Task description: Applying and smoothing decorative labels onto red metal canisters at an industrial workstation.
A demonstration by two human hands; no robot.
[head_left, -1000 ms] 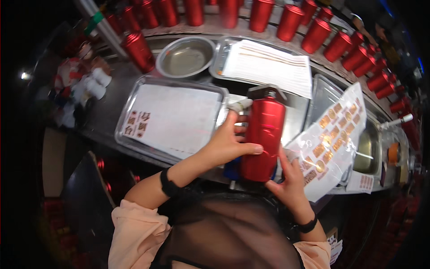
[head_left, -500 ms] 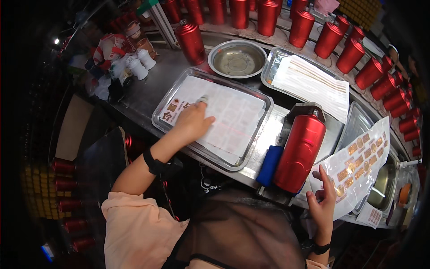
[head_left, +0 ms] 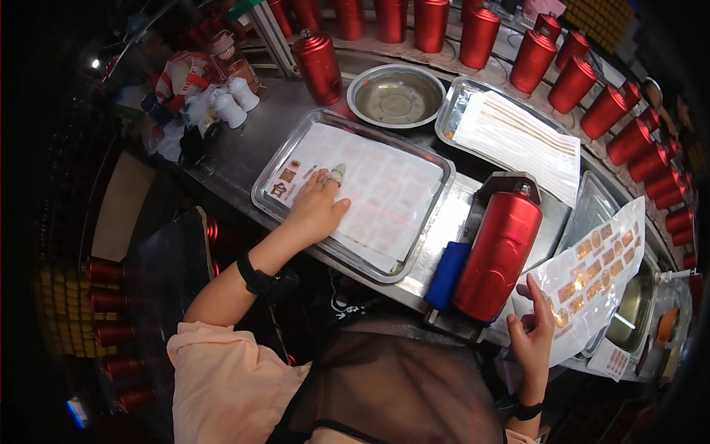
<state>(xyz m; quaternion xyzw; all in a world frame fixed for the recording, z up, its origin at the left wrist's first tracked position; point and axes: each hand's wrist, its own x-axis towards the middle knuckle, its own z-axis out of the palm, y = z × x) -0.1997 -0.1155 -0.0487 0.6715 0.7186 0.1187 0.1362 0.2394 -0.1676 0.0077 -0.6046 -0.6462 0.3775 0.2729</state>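
Left of frame centre, the left hand (head_left: 316,211) lies unclenched on a white sheet (head_left: 388,192), the empty right hand (head_left: 535,329) half-curled beside a gold-printed sheet (head_left: 592,277), lower right

The left fingers (head_left: 316,180) rest on a white sheet (head_left: 384,200) in a metal tray (head_left: 294,144), the half-curled right fingers (head_left: 542,302) are just beside a gold-printed sheet (head_left: 592,274), and a red bottle (head_left: 499,255) lies between the two sets.
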